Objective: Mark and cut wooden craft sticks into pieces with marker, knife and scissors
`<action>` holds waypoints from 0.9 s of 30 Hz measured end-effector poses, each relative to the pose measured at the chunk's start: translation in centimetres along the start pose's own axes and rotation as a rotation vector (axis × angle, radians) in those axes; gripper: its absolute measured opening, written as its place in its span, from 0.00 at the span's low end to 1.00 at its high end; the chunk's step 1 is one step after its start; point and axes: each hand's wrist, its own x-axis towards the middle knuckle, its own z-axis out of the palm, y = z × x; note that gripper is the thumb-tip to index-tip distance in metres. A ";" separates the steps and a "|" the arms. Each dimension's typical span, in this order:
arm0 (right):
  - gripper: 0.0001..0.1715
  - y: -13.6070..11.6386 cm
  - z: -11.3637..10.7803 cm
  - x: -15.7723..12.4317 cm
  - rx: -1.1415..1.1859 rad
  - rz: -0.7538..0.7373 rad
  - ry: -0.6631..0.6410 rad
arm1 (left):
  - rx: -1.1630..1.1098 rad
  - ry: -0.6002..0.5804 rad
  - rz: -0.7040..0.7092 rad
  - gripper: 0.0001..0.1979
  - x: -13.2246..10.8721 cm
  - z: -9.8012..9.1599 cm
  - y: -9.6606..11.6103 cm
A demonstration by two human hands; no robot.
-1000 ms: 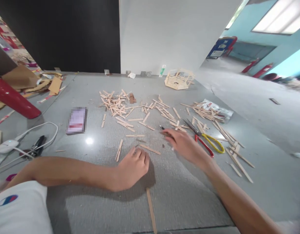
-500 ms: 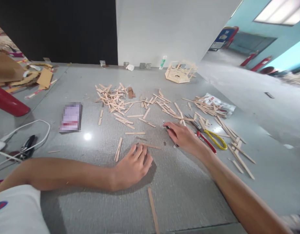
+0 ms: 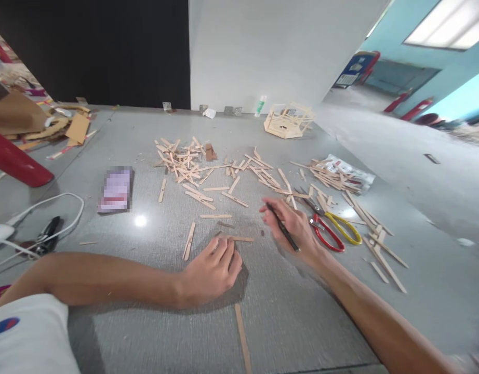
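My left hand (image 3: 216,266) rests on the grey tabletop with its fingers curled. Their tips press on one end of a flat wooden craft stick (image 3: 242,239), which sticks out to the right. To the right, my right hand (image 3: 290,223) is raised slightly off the table, closed around a slim black pen (image 3: 283,228) that lies slanted across the fingers. Beside this hand are scissors with red and yellow handles (image 3: 343,228). Loose craft sticks lie nearby, including one left of my left hand (image 3: 188,241) and a longer one (image 3: 242,332) below it.
Behind the hands spreads a pile of craft sticks (image 3: 181,161). A stick-built frame (image 3: 288,122) and a glue tube (image 3: 260,106) stand at the back by a panel. At left are a phone (image 3: 115,189), a white cable (image 3: 78,213) and a red tube (image 3: 19,158).
My right hand has lifted and turned, so the black pen now shows along its length. My left hand stays almost in place on the craft stick. The view has shifted slightly.
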 end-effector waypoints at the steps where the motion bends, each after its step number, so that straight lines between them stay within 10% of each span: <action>1: 0.16 -0.3 0.1 -0.1 0.058 0.032 -0.021 | 0.000 0.001 -0.004 0.14 0.0 0.0 0.0; 13: 0.25 -2.3 3.0 -1.1 0.663 0.366 -0.269 | -0.006 -0.052 0.009 0.18 0.1 0.0 0.0; 27: 0.25 -1.9 3.4 -1.3 0.662 0.415 -0.232 | -0.027 -0.011 0.020 0.18 0.3 -0.1 -0.4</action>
